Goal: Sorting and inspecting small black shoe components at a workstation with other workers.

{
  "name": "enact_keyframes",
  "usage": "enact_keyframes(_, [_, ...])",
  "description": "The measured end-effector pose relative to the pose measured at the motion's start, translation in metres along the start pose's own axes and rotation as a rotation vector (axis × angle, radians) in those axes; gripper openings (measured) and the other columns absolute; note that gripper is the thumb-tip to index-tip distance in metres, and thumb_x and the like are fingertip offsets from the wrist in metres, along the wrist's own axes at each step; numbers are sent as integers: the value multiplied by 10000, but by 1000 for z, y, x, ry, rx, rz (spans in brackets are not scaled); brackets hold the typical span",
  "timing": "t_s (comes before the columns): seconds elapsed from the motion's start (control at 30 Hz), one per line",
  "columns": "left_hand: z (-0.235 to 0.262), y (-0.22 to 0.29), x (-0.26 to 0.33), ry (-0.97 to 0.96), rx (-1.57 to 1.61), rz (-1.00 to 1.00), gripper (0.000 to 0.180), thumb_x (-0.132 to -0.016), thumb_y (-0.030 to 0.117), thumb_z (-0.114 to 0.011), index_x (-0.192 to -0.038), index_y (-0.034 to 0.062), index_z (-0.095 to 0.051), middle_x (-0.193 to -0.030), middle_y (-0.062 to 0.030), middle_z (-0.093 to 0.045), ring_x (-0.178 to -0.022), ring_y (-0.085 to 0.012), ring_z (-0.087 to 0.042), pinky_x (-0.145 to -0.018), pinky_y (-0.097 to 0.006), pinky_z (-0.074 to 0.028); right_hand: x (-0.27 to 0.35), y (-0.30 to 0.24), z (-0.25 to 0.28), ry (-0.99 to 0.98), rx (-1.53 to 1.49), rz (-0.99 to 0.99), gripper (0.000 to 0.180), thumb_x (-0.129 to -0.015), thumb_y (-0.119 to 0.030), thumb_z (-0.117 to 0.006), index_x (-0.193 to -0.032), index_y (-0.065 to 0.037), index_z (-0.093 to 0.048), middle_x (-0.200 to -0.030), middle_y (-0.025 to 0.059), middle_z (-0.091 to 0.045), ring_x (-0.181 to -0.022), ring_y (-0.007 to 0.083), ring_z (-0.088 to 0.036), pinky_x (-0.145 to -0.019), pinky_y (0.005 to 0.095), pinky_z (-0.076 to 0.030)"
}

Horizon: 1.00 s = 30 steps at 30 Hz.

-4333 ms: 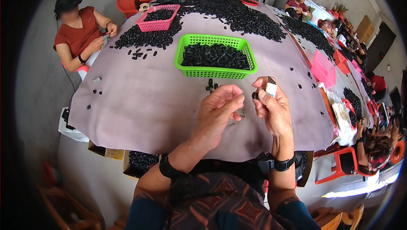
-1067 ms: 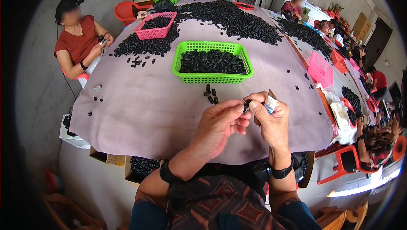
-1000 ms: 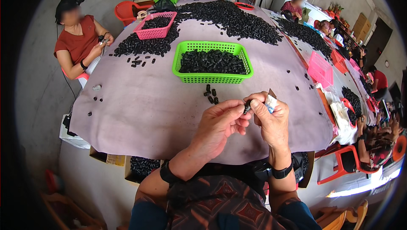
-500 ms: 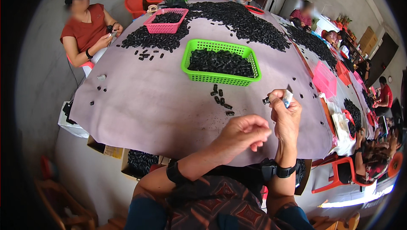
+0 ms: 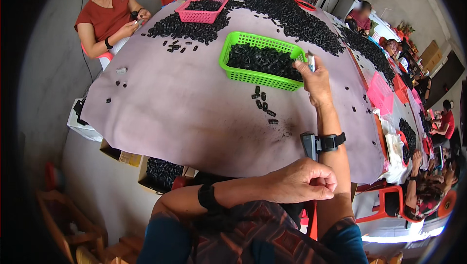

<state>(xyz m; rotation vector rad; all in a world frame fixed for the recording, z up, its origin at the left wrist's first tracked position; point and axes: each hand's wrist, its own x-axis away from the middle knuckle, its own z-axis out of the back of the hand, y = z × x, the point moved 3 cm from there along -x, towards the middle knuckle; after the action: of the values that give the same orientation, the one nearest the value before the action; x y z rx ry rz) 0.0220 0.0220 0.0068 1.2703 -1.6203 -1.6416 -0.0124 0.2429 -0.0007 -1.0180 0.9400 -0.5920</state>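
Observation:
My right hand [image 5: 317,80] is at the right rim of the green plastic basket [image 5: 265,78], its thumb over the edge. A small knife with a white and blue handle [image 5: 311,62] is gripped in it; the blade is hard to make out. Small black ribbed parts [image 5: 262,60] fill the basket. My left hand [image 5: 304,181] is held low by my right forearm, its fingers curled in; whether something small is between them is hidden. Several loose black parts [image 5: 264,104] lie on the cloth below the basket.
A pink basket [image 5: 200,16] of black parts stands far left beside a long heap [image 5: 287,18] of them. Dark crumbs [image 5: 284,130] dot the mauve table cloth [image 5: 185,103]. A person in a red top [image 5: 108,18] sits at the left; others work at the back and right.
My right hand has moved forward with the knife to the basket; the black part it held no longer shows. My left hand has come back toward my body. The view has shifted slightly.

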Motion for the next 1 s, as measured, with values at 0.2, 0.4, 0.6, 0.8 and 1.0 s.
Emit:
enact_keyframes(0.2, [-4, 6, 1, -35, -78, -44, 79, -816, 41, -589, -852, -1, -532, -737, 0, -515, -675, -37, -460, -591, -198, -403, 40, 62, -12, -262, 70, -67, 72, -767, -35, -568, -788, -12, -633, -681, 1, -612, -647, 75, -536, -640, 229, -450])
enact_keyframes(0.4, [-4, -3, 0, 55, -88, -91, 119, -768, -74, -526, -875, -22, -521, -840, -32, -474, -723, -69, -450, -624, -227, -421, 61, 48, -23, -488, 494, -12, 53, -736, -44, -593, -786, -30, -602, -681, 95, -606, -615, 165, -556, -610, 281, -456])
enact_keyframes(0.6, [-4, 2, 0, 91, -144, -115, 139, -768, -85, -492, -885, -18, -528, -858, -34, -464, -741, -74, -440, -635, -231, -417, 67, 42, -39, -565, 637, 109, 123, -680, -77, -616, -794, -38, -592, -699, 156, -595, -676, 295, -581, -643, 357, -459])
enact_keyframes(0.8, [0, 0, 2, 169, -140, -184, 134, -785, -63, -499, -903, -10, -532, -825, -11, -411, -731, -70, -410, -647, -221, -397, 66, 43, -43, -554, 759, 79, 158, -639, -119, -633, -765, -34, -590, -682, 162, -594, -678, 321, -578, -642, 385, -454])
enact_keyframes(1.0, [4, -1, -5, 188, -139, -185, 138, -802, -35, -534, -932, 12, -545, -818, 5, -425, -745, -50, -426, -639, -201, -399, 60, 48, -22, -374, 604, -53, 106, -637, -104, -610, -678, -24, -554, -587, 118, -538, -561, 199, -520, -561, 327, -425])
